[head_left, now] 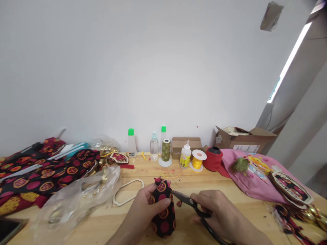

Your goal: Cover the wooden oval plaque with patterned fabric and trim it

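My left hand point(152, 203) is closed on a small dark fabric piece point(164, 217) with red and orange round motifs, thumb across its front. Its gathered top end sticks up past my fingers. In my right hand point(217, 211) is a pair of black scissors point(186, 199), the blades pointing left at the fabric's upper right edge. Whether the blades touch the cloth I cannot tell. A tiny fabric scrap point(179, 203) lies below the blades. Left of my left hand, a pale wooden frame point(127, 191) lies flat on the table.
Along the wall stand a clear bottle point(154, 149), a green thread spool point(166, 150), a glue bottle point(185, 157), yellow cord point(197, 162) and red thread point(213, 160). Patterned cloth point(63, 173) and a plastic bag point(84, 194) cover the left. A pink bag point(245, 183) lies right.
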`<state>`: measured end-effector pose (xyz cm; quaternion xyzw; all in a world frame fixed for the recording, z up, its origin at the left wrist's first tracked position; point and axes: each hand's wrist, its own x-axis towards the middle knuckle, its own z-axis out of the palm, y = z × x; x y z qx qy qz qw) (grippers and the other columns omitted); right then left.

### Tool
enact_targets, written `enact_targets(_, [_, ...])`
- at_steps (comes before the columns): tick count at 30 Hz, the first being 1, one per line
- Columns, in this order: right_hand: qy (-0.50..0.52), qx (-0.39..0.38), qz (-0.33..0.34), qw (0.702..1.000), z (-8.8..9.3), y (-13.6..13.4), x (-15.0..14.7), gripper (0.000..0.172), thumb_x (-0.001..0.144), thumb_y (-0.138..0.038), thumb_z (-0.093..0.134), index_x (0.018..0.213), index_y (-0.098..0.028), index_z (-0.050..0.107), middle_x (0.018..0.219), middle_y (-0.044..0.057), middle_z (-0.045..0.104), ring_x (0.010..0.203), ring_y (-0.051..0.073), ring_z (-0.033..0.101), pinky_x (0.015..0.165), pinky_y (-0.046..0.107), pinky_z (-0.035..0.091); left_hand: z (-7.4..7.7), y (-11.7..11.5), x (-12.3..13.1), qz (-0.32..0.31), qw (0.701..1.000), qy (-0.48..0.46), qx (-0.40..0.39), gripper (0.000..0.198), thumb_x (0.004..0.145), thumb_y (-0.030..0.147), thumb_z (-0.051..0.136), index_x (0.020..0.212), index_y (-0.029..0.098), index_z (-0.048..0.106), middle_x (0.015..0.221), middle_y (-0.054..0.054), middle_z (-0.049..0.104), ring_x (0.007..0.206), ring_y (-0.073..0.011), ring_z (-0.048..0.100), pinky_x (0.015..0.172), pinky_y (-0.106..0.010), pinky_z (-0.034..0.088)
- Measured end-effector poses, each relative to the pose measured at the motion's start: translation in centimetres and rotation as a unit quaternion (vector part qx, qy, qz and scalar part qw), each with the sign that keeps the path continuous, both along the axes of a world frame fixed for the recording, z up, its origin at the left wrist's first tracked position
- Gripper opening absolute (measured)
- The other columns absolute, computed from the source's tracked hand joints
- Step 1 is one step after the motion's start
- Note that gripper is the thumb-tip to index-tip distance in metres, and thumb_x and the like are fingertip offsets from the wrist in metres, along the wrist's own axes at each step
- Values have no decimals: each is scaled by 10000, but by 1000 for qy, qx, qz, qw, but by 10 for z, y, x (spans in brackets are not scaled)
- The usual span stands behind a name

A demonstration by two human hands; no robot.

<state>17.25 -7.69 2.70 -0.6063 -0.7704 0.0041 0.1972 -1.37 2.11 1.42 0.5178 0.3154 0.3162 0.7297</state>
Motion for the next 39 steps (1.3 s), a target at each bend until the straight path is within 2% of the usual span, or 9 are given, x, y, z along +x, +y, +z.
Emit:
enact_targets(4, [80,-27,15,996,5,-3,-4,272,721,-469,573,684,-200,587,559,-51,527,497,102,457,458,188,314,-1,2,-1,-3,1000,-8,6,395,577,202,714,957,170,614,771,-49,705,649,-165,625,594,-251,472])
enact_targets(10, [133,-1,21,991,1,-8,-3,419,647,-563,585,832,-192,640,614,-13,569,562,145,499,462,203,350,-2,2,-3,7,1000,-12,0,347,572,192,715,903,159,620,752,-53,701,655,-174,623,618,-269,466])
enact_targets(14, [119,13,24,993,0,-7,-3,402,651,-571,575,778,-195,636,597,-18,551,543,138,493,457,203,346,-2,3,-4,-2,1000,-13,19,311,592,198,700,890,166,618,760,-47,697,659,-173,620,625,-276,462])
enact_targets(19, [61,-18,-10,998,2,-2,-9,348,629,-526,631,702,-190,575,564,-48,486,496,112,448,454,202,311,3,-1,-3,23,999,4,25,255,564,177,710,806,146,634,651,-26,686,552,-130,585,541,-222,441])
enact_targets(23, [42,-28,-25,998,-3,1,-10,322,666,-502,613,679,-190,538,548,-59,444,490,110,429,454,211,285,4,-3,-2,12,999,2,33,267,581,177,697,839,153,637,714,-41,698,597,-143,599,556,-225,449])
enact_targets(28, [42,-21,-17,999,-8,0,-8,319,705,-508,569,712,-190,549,568,-47,467,496,112,437,463,214,283,0,1,-2,10,999,13,36,285,581,173,700,858,159,636,713,-21,694,583,-122,588,544,-204,441])
enact_targets(34, [68,-48,-10,996,-5,3,-9,330,741,-505,531,755,-180,589,580,-18,511,513,120,465,473,208,293,1,3,-2,9,1000,10,25,390,577,178,707,952,175,603,711,16,684,607,-108,582,557,-199,436])
enact_targets(39, [72,-47,-11,996,-4,4,-8,310,762,-473,520,866,-196,612,586,-11,522,514,127,470,478,213,293,3,0,-2,5,999,20,33,280,581,178,699,849,151,620,655,22,670,568,-100,566,525,-193,424])
